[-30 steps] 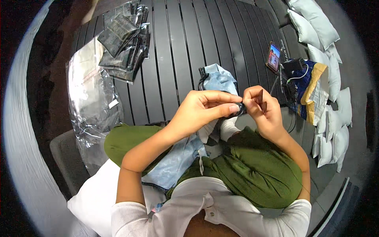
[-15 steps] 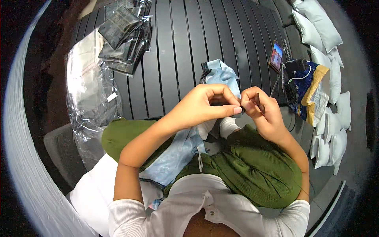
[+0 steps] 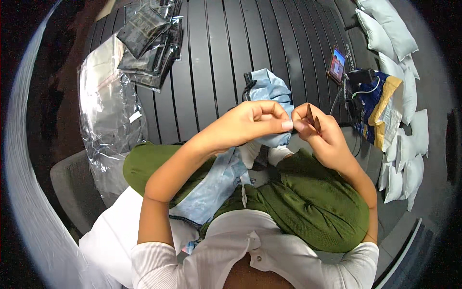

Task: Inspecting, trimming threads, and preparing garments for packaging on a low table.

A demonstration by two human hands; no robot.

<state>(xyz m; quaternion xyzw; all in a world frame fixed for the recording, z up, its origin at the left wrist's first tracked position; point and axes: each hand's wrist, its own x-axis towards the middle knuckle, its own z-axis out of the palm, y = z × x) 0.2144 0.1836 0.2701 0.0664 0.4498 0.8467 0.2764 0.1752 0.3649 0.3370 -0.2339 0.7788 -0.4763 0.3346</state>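
Observation:
My right hand is closed round small dark thread snips, their two pointed blades sticking up out of the fingers. Its thumb and forefinger are also pinched together. Just left of it, my left hand makes a pinch too; the two sets of fingertips nearly meet. What my left fingertips hold is too small or hidden to make out. Light blue cloth with a black edge lies on the table behind my hands and shows again below the left fingers. Another light blue cloth piece lies over my lap.
Several dark items in clear bags are piled on the black slatted table, beside a large clear plastic bag. At right are a phone, a black charger with cable, a blue-and-yellow sack and several small white pillows.
My hands have moved slightly up and a little apart at the fingertips. The snips have turned so both blades show more plainly. More blue cloth shows below my left fingers.

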